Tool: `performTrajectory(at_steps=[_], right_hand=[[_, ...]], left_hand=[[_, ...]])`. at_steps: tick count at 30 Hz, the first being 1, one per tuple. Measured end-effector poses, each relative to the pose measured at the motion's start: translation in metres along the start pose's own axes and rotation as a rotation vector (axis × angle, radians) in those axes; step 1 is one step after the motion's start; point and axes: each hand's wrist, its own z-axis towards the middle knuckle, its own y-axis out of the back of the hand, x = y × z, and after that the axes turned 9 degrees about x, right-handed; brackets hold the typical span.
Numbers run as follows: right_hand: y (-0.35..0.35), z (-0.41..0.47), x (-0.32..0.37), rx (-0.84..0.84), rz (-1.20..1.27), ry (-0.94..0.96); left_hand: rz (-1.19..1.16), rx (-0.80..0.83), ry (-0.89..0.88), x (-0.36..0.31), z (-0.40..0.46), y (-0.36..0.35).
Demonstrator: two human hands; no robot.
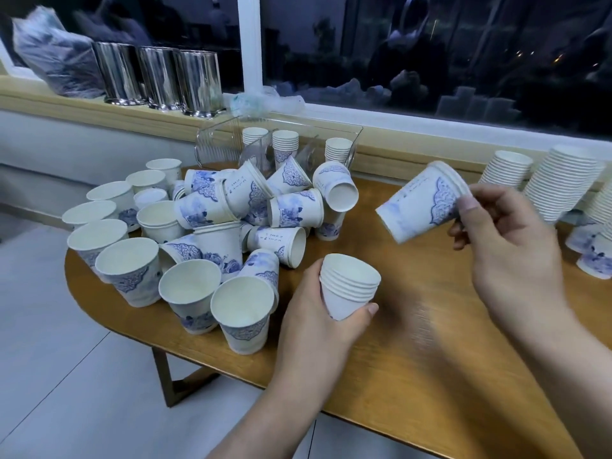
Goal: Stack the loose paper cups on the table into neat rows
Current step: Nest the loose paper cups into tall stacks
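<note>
Two hands busy: left hand [318, 313] fingers wrap a short cup stack [349, 286]; right hand [503, 246] fingertips pinch a tilted cup [422, 203] by its rim.

Paper cups, white with blue print

Loose cups [212, 226] heaped left on the table, upright and tipped; small nested stack [349, 286] upright; another nested stack [422, 207] tilted; tall stacks [559, 183] right.

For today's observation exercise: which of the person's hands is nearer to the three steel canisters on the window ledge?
Left. The left hand, gripping a small stack of cups, is below and right of the steel canisters. The right hand, pinching a tilted cup, is much farther right.
</note>
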Motion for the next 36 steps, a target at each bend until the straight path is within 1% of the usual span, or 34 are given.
performTrajectory(at_steps=[4,7,8,9,10,12,13,14,19,22,24,26,28,33,34,36], right_hand=[[-0.001,-0.002,0.021,0.251,-0.117,0.08],[-0.01,-0.005,0.018,0.485,-0.331,0.086],[-0.014,-0.004,0.017,0.546,-0.367,0.097],[-0.017,-0.001,0.015,0.549,-0.373,0.122],[-0.019,0.004,0.012,0.494,-0.36,0.131],[-0.027,0.022,0.006,0.333,-0.33,0.053],[-0.031,0.035,0.001,0.29,-0.334,-0.001],[-0.037,0.049,-0.004,0.297,-0.35,-0.051],[-0.073,0.112,-0.027,0.56,-0.532,-0.124],[-0.088,0.141,-0.034,0.638,-0.636,-0.171],[-0.093,0.155,-0.036,0.678,-0.64,-0.208],[-0.095,0.162,-0.038,0.725,-0.602,-0.225],[-0.097,0.165,-0.043,0.726,-0.516,-0.248],[-0.094,0.163,-0.05,0.623,-0.249,-0.332],[-0.088,0.162,-0.047,0.594,-0.219,-0.336],[-0.074,0.158,-0.037,0.524,-0.167,-0.285]], left_hand=[[0.054,-0.027,-0.047,-0.009,0.008,-0.007],[0.078,-0.043,-0.069,-0.013,0.013,-0.008],[0.071,-0.045,-0.07,-0.013,0.014,-0.008],[0.056,-0.05,-0.07,-0.011,0.016,-0.008],[0.037,-0.052,-0.068,-0.009,0.018,-0.007],[0.006,-0.061,-0.063,-0.005,0.021,-0.004],[-0.009,-0.065,-0.065,-0.003,0.023,-0.002],[-0.022,-0.066,-0.065,0.0,0.025,-0.001],[-0.07,-0.078,-0.042,0.011,0.034,-0.001],[-0.096,-0.082,-0.044,0.015,0.038,-0.002],[-0.102,-0.074,-0.043,0.017,0.039,-0.002],[-0.109,-0.071,-0.045,0.017,0.04,-0.001],[-0.111,-0.074,-0.049,0.017,0.041,0.0],[-0.125,-0.079,-0.036,0.018,0.044,-0.002],[-0.122,-0.082,-0.032,0.019,0.044,-0.004],[-0.111,-0.089,-0.026,0.02,0.043,-0.005]])
